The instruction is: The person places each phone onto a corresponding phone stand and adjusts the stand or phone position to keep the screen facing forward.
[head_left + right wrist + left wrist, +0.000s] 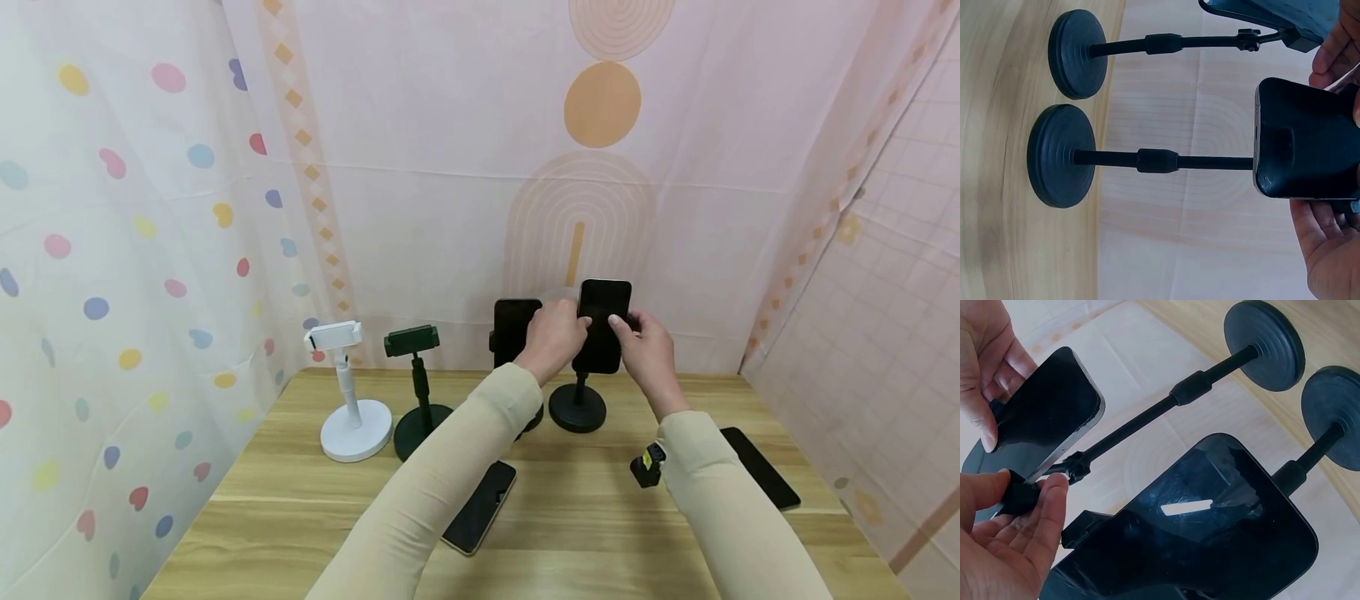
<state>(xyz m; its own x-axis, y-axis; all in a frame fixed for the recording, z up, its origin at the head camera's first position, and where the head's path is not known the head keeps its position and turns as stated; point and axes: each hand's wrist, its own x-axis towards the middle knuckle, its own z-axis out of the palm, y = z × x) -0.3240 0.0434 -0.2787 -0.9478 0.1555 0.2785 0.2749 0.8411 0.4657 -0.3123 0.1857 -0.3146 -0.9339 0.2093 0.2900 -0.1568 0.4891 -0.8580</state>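
Observation:
A black smartphone (604, 321) stands upright at the top of a black phone stand (577, 408) with a round base. My left hand (555, 335) pinches the black clamp end (1020, 496) at the phone's left edge between thumb and fingers. On the other side, my right hand (649, 354) grips the phone, its thumb (988, 434) on the screen and the fingers behind. Just left of my left hand, a second black smartphone (514, 327) sits in another black stand (1077, 55), partly hidden by that hand in the head view.
A white phone stand (356, 429) and a dark green one (422, 387) stand at the left with bare clamps. One smartphone (480, 510) lies under my left forearm, another (761, 469) beside my right forearm. A patterned curtain (450, 167) hangs behind the wooden table (570, 533).

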